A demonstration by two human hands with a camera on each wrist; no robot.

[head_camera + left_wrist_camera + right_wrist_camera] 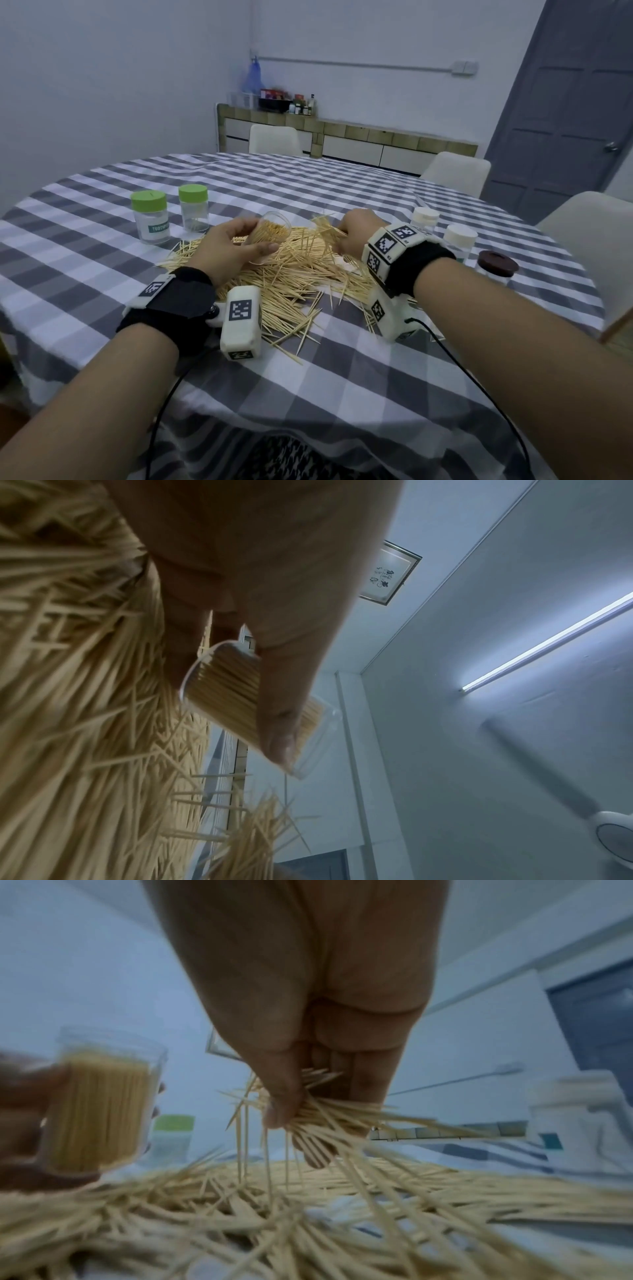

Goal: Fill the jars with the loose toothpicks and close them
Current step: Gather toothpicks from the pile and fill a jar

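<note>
The loose toothpicks (pixel 291 274) are pale, matt wood, thin and pointed. The open jar (pixel 270 229) held at the middle is clear, glossy plastic, as are the jars at far left under smooth, matt green plastic lids (pixel 149 200). On the right, one lid (pixel 497 263) is dark brown with a slight sheen. The tablecloth (pixel 342 377) is soft woven cloth, matt and lightly wrinkled.

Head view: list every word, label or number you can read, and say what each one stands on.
"TOOTHPI…": green label on the green-lidded jar; the end of the word curves out of sight.
Square coded markers on the wrist bands: patterns only, no words.
Framed picture in the left wrist view: dark marks, too blurred to read.
Bottles on the far counter: too small to read.
</note>
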